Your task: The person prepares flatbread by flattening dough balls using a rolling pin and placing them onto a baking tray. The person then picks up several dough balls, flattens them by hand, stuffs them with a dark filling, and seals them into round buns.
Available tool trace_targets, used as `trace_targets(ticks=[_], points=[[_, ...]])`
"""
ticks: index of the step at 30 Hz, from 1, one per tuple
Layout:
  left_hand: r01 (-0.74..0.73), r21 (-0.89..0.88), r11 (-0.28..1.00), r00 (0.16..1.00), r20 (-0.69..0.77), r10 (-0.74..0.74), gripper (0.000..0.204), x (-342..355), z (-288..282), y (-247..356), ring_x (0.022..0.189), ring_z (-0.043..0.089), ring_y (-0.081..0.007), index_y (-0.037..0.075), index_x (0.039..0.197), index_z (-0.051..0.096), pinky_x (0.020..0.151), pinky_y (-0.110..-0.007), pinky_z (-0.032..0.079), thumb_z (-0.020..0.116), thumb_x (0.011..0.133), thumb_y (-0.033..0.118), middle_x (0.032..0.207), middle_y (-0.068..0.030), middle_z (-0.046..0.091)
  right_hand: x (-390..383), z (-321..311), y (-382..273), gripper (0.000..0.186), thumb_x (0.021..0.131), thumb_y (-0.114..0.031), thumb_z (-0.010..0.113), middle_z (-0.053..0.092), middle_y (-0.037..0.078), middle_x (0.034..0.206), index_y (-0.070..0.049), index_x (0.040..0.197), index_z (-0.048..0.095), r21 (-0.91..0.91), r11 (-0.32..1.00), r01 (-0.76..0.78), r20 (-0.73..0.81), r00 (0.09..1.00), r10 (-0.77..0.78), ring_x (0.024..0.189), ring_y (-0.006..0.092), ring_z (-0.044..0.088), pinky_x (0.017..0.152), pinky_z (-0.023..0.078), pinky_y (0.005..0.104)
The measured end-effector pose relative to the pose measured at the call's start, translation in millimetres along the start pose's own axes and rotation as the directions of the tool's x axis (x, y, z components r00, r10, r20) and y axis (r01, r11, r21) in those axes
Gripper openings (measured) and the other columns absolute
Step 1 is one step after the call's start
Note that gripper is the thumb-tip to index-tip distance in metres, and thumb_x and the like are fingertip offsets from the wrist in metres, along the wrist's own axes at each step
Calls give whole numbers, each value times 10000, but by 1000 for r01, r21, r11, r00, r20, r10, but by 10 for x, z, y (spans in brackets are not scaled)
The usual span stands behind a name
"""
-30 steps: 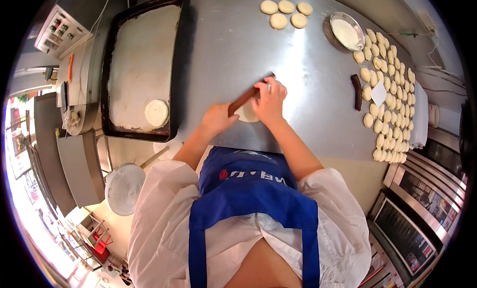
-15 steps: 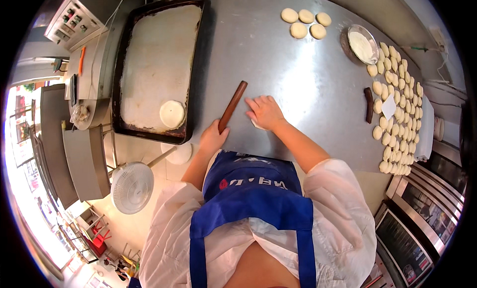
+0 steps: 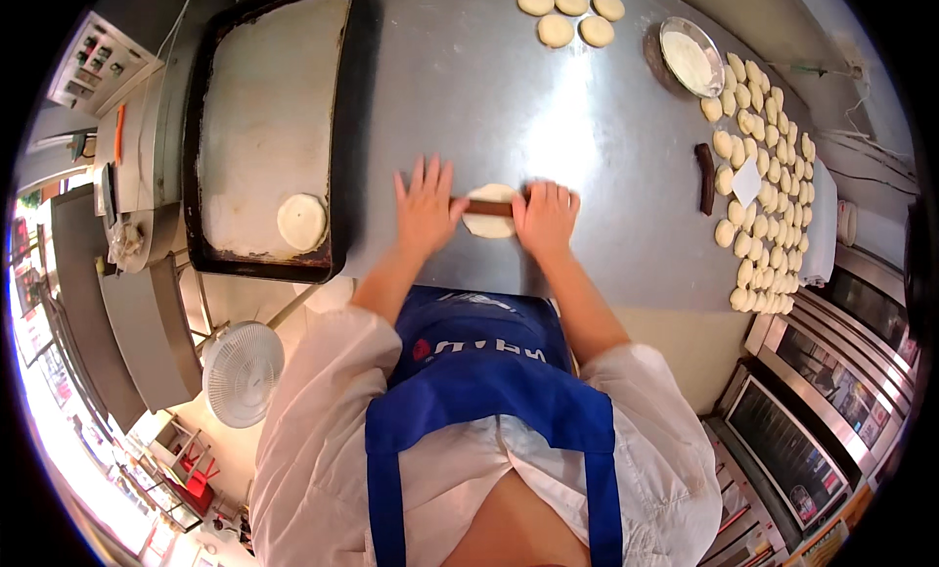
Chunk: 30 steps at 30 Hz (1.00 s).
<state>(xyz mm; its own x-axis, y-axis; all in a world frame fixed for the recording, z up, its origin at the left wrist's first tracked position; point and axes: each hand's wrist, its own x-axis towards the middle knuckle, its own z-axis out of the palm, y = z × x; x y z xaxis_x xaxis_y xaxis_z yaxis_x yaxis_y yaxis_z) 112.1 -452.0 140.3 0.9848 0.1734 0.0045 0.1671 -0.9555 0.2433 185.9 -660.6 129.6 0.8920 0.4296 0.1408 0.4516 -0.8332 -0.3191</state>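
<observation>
The left hand (image 3: pixel 424 215) lies open on the rolling pin (image 3: pixel 489 207) crossing flat dough (image 3: pixel 492 226); the right hand (image 3: pixel 548 218) covers its other end, grip unclear.

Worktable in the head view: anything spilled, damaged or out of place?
No obvious spill. A white flat piece lies amid the dough pieces at right, looking out of place; the baking tray has patchy brown inner edges, as if scorched or worn.
</observation>
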Motion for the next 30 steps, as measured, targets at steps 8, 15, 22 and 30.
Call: trace_targets(ticks=[8, 15, 22, 30], points=[[-165, -9, 986, 986, 1, 165, 771, 80, 3, -57, 1445, 353, -324, 14, 1456, 435, 1152, -631, 225, 693, 848, 413, 1521, -140, 437, 60, 5, 71, 627, 826, -349, 691, 542, 195, 1372, -23, 1337, 528, -14, 989, 145, -89, 985, -146, 1290, 362, 487, 1091, 330, 553], [-117, -113, 987, 993, -21, 116, 698, -202, 42, 12, 1399, 419, -308, 44, 1429, 482, 1134, -549, 288, 714, 823, 298, 1504, -147, 459, -89, -59, 64, 707, 846, -339, 669, 426, 199, 1515, -8, 1431, 451, 3, 984, 178, 68, 982, -178, 1414, 327, 393, 1134, 286, 558], [-133, -215, 968, 981, 111, 160, 391, 546, 226, 368, 1171, 573, -331, 74, 1218, 636, 956, -450, 484, 666, 866, 241, 1280, -148, 594, 253, 68, 97, 616, 871, -383, 641, 448, 245, 1468, -18, 1353, 525, 26, 982, 189, -27, 982, -188, 1364, 389, 426, 1109, 305, 591], [-335, -242, 911, 875, 278, 396, 206, 602, 30, 348, 874, 659, -312, 117, 949, 702, 791, -453, 519, 740, 780, 230, 849, -116, 659, -868, -88, 167, 388, 743, -207, 710, 578, 77, 1082, -118, 1104, 601, 128, 965, 231, -55, 973, -225, 1084, 277, 547, 996, 357, 474]])
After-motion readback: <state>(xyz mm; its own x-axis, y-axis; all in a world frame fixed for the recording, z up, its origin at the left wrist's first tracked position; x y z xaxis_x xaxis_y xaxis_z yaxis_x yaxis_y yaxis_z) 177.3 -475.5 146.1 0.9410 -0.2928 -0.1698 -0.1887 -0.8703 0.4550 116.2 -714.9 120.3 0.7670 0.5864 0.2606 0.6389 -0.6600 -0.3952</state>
